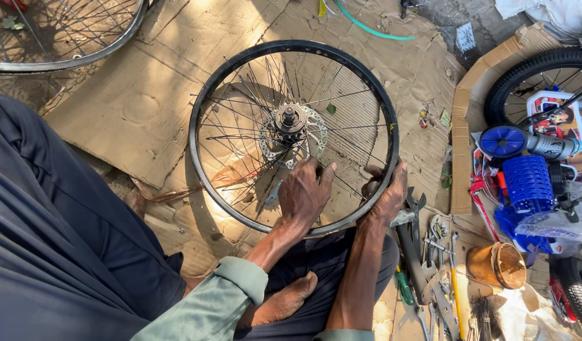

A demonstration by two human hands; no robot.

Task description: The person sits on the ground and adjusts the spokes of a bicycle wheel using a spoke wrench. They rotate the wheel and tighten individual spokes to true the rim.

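Ground: flattened brown cardboard sheets [145,107] laid over dirt, in bright sun with hard shadows.
Left hand: the left hand [305,192] lies palm down inside the wheel, fingers spread over the spokes [240,136] near the hub; it presses on them and is not closed around anything.
Right hand: the right hand [387,192] grips the black bicycle rim [206,95] at its near right edge, fingers curled over it.
Wheel: it lies flat on the cardboard before the seated person's crossed legs, with hub [290,120] and disc rotor [316,136] at centre.
Doing it well: judging by the grip, holding the rim steady while working one spoke at a time seems wise.
Edges: wrenches and hand tools [424,252] lie just beside the right wrist, a small brown bucket [496,265] beyond.
Open room: bare cardboard to the left; a blue child's bicycle [531,177] crowds the right, and a second rim [82,44] lies at top left.
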